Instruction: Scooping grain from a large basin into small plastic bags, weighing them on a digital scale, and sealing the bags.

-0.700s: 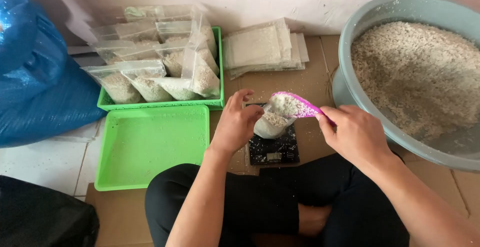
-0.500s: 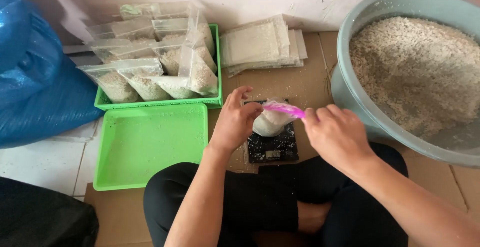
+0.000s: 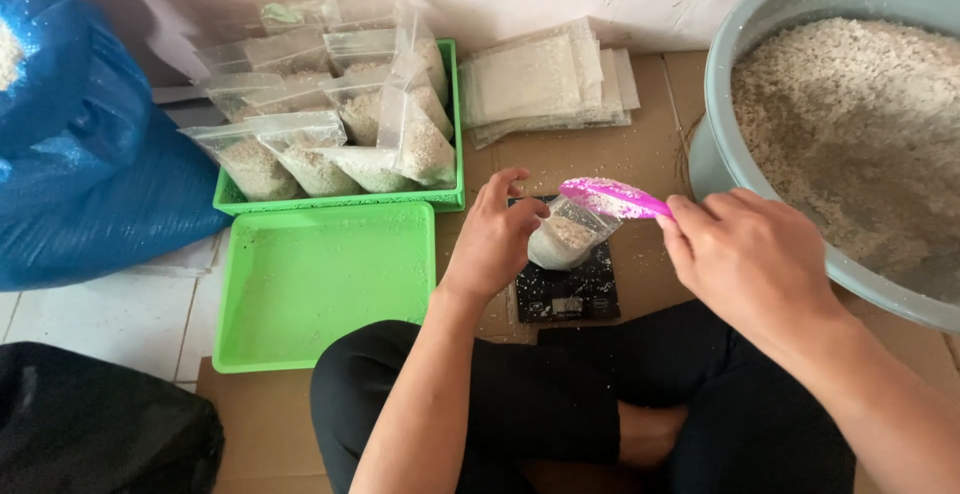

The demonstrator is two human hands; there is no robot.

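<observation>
Over the black scale (image 3: 567,289), the left hand (image 3: 497,244) pinches open a clear bag (image 3: 562,239) of grain — the right hand (image 3: 748,254), closed round a pink scoop (image 3: 612,197), holds it just above the bag's mouth.

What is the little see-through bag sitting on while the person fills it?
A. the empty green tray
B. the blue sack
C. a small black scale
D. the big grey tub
C. The small clear bag, held open by the left hand, sits on the black scale, with the pink scoop in the right hand above it.
</observation>
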